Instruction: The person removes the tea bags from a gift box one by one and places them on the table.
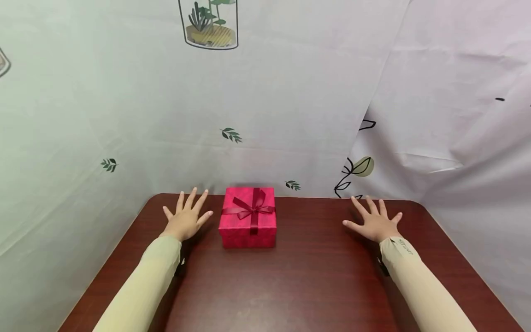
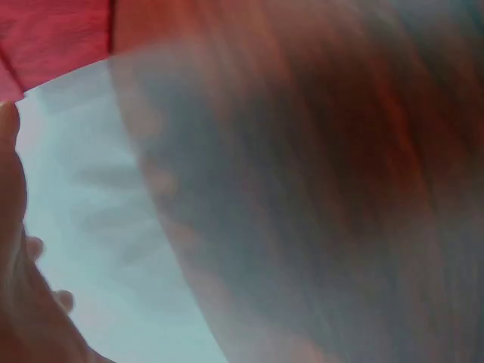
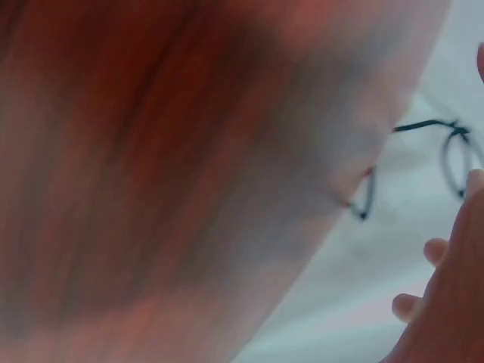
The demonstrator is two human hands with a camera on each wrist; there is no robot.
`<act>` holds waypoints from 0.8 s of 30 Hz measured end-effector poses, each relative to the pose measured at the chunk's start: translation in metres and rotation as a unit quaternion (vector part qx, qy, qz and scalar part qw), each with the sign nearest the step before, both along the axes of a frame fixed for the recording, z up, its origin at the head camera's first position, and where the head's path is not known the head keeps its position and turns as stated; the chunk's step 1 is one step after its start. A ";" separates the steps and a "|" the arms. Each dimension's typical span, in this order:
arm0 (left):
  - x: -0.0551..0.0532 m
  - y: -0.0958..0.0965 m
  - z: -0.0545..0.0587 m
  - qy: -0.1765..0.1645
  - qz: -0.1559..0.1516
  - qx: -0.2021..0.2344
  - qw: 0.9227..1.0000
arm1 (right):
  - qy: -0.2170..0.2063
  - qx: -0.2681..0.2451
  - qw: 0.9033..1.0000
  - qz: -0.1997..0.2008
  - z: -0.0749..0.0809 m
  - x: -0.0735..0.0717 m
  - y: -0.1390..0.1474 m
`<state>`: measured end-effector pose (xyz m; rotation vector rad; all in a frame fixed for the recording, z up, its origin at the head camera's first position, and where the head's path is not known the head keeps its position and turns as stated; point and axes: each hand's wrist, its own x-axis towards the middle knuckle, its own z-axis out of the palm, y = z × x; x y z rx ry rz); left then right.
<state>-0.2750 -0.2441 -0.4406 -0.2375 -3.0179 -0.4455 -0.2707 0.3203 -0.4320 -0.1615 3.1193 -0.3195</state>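
A red gift box (image 1: pixel 249 240) with a dark red ribbon bow (image 1: pixel 254 210) stands near the far edge of the table, left of the middle. Just to its left, my left hand (image 1: pixel 184 222) is held with fingers spread, apart from the box. In the left wrist view a corner of the gift box (image 2: pixel 60 38) shows beyond the left hand (image 2: pixel 30 287). Far to the right of the box, my right hand (image 1: pixel 376 226) has its fingers spread too and holds nothing. The right wrist view catches part of the right hand (image 3: pixel 454 295) at its edge.
The dark reddish-brown table (image 1: pixel 290 286) has rounded far corners. Behind it and along both sides hangs a pale cloth (image 1: pixel 290 101) printed with leaves and a plant jar, with folds (image 1: pixel 456 157) on the right.
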 end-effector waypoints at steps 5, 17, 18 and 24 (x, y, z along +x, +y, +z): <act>0.004 0.006 0.008 0.048 -0.012 0.055 0.997 | 0.021 -0.030 0.999 0.040 0.008 0.005 -0.022; 0.024 0.045 0.020 0.232 -0.059 0.224 0.945 | 0.109 -0.177 0.967 0.149 0.014 0.023 -0.096; 0.026 0.049 0.020 0.242 -0.061 0.242 0.938 | 0.114 -0.191 0.963 0.155 0.016 0.025 -0.103; 0.037 0.069 0.028 0.195 -0.060 0.348 0.915 | 0.112 -0.314 0.933 0.136 0.023 0.028 -0.151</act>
